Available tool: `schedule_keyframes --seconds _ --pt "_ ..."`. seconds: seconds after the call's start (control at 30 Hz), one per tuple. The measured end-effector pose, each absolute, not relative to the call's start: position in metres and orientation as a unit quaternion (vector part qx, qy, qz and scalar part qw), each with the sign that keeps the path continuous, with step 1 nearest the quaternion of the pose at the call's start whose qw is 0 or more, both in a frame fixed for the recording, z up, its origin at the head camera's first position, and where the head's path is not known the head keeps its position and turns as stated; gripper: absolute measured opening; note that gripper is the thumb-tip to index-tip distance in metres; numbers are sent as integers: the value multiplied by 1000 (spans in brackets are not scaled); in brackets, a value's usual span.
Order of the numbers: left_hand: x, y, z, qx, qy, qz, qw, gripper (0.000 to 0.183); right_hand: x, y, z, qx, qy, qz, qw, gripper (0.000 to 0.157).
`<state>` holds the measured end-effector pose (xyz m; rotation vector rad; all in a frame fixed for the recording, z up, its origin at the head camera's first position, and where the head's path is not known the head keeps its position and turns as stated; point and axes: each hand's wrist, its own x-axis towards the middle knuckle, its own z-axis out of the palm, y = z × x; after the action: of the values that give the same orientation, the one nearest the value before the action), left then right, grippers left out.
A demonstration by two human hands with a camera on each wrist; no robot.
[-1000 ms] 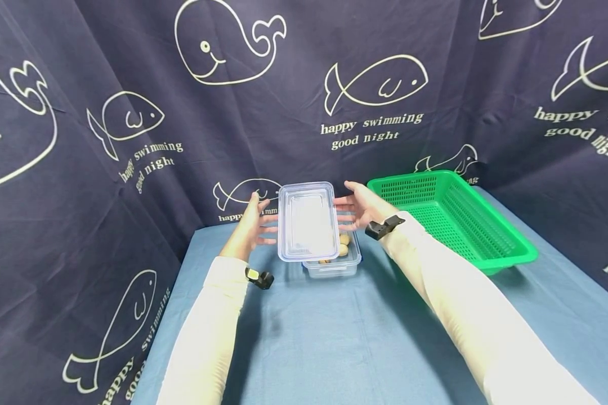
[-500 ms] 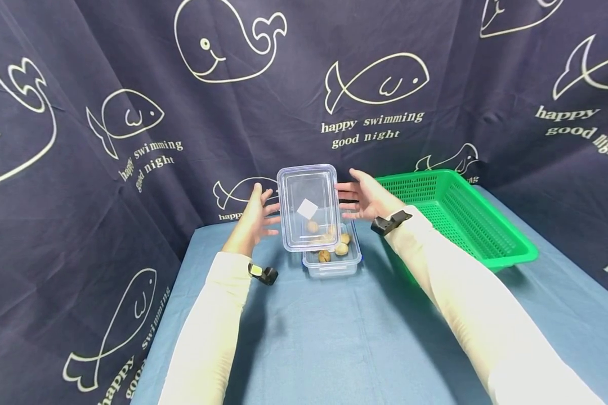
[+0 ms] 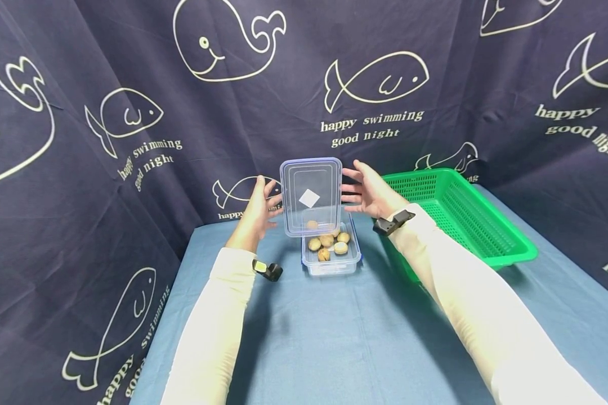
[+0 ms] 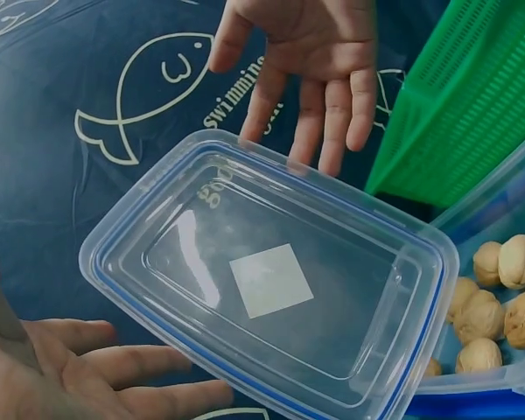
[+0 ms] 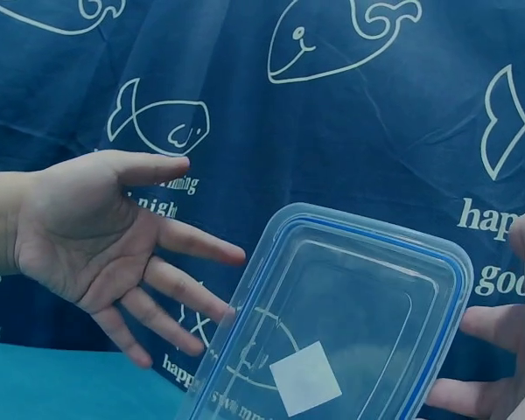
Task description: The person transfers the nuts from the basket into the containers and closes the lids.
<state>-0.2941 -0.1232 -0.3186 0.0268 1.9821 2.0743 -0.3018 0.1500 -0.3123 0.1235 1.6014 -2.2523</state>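
A clear plastic container lid [image 3: 311, 180] with a blue seal and a small white square sticker [image 4: 272, 280] stands tilted up between both hands. My left hand [image 3: 257, 211] is at its left edge, fingers straight and spread, fingertips against the rim. At the opposite edge, my right hand [image 3: 372, 191] has its straight fingertips at the rim, palm facing inward. Neither hand curls round the lid. Below and behind it sits the clear container [image 3: 332, 269], holding several walnuts [image 4: 479, 317]. The lid's lower edge overlaps the container's back part in the head view.
A green perforated plastic basket [image 3: 448, 228] stands on the right, beside the right forearm. Blue cloth [image 3: 334, 337] covers the table. A dark curtain [image 3: 294, 118] with white fish and whale drawings hangs behind and at the sides.
Both hands have raised the lid and tipped it more upright, so the walnuts in the container show more. The sticker has come into view. The container and basket stay put.
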Motion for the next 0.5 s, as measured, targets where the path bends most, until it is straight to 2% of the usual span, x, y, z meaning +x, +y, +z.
schedule_keyframes --seconds 0.2,0.5 --pt "-293 -118 -317 16 693 707 139 76 -300 151 -313 26 581 -798 157 65" --pt "-291 -109 -314 25 678 722 136 77 -295 148 -312 29 641 -763 76 67"
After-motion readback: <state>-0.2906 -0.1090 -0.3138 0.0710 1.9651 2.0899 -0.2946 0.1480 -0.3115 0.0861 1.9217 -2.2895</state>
